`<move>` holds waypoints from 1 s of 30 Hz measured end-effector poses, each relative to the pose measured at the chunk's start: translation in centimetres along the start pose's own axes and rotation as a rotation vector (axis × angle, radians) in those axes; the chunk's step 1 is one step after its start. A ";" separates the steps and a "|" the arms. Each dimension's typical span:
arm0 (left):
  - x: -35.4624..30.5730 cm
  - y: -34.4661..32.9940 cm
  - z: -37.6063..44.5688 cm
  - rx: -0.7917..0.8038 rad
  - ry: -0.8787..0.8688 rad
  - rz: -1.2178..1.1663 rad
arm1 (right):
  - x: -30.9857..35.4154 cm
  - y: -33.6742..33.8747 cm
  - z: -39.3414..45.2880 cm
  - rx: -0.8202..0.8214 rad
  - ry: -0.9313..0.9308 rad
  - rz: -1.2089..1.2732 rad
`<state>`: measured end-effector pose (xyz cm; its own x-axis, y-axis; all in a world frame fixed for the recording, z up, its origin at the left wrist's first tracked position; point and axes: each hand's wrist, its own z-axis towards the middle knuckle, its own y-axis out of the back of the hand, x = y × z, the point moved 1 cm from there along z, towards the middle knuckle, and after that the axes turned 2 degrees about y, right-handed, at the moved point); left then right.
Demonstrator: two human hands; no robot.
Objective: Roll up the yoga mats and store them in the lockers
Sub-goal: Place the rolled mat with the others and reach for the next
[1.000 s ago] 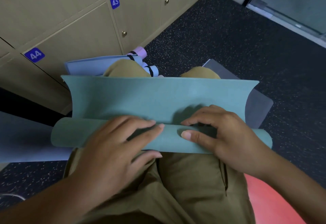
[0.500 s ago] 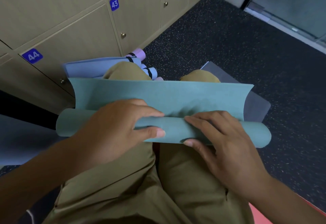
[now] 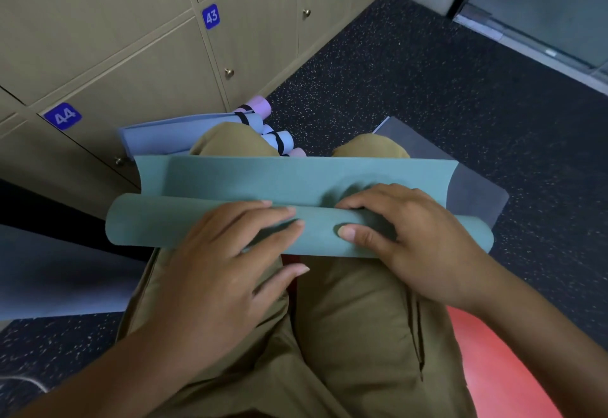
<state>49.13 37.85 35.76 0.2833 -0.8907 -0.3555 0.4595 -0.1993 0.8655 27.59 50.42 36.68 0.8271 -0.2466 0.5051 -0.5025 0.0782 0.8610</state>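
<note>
The soft teal foam yoga mat (image 3: pixel 296 184) lies across the lap, its rolled part thicker than a second ago; left hand (image 3: pixel 223 273) presses flat with spread fingers, right hand (image 3: pixel 418 236) curls over the roll, so rolling advances

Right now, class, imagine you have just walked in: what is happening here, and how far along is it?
A seated person is rolling a green yoga mat across their lap. The left hand rests on the rolled part with fingers fairly straight, while the right hand curls over the roll, thumb pressed to its front. Part of the mat is unrolled beyond the hands. Rolled mats bound with black bands lie on the floor by the closed lockers, numbered 43 and 44.
</note>
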 end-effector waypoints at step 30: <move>1.2 -2.7 4.2 0.003 0.092 -0.101 | -2.3 -0.9 1.2 -0.247 0.038 -0.168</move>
<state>44.65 35.63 34.50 0.3113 -0.8250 -0.4717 0.4869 -0.2878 0.8247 25.80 49.80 34.70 0.9046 -0.2398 0.3525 -0.2854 0.2737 0.9185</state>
